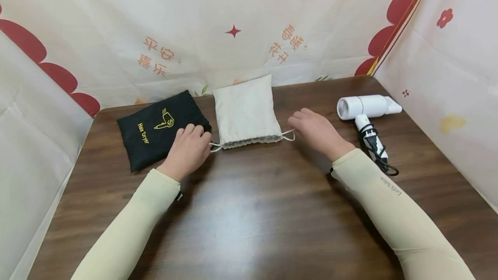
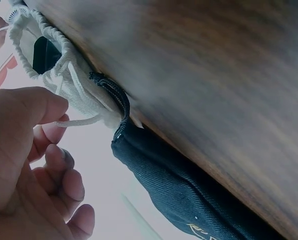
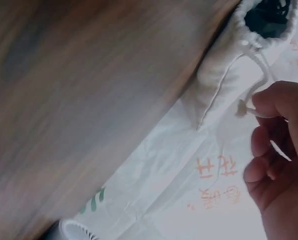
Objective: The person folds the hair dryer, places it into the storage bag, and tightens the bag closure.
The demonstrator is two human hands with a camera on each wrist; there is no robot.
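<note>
A cream drawstring bag point(image 1: 246, 109) lies at the back middle of the table, its gathered mouth toward me and partly open. At the mouth's left corner my left hand point(image 1: 188, 150) pinches a loop of the cord point(image 2: 81, 122) between thumb and forefinger. My right hand point(image 1: 317, 133) pinches the cord loop on the opposite corner, where a knot point(image 3: 241, 108) shows in the right wrist view. Inside the bag sits something dark point(image 2: 45, 55); most of it is hidden, so its kind cannot be made out.
Left of the bag lies a black pouch point(image 1: 144, 113) marked "Hair Dryer", close beside my left hand. A white hair dryer point(image 1: 371, 106) with its black cable point(image 1: 373, 141) wound round the handle lies at the right. White printed cloth point(image 1: 233, 55) hangs behind the wooden table point(image 1: 249, 211).
</note>
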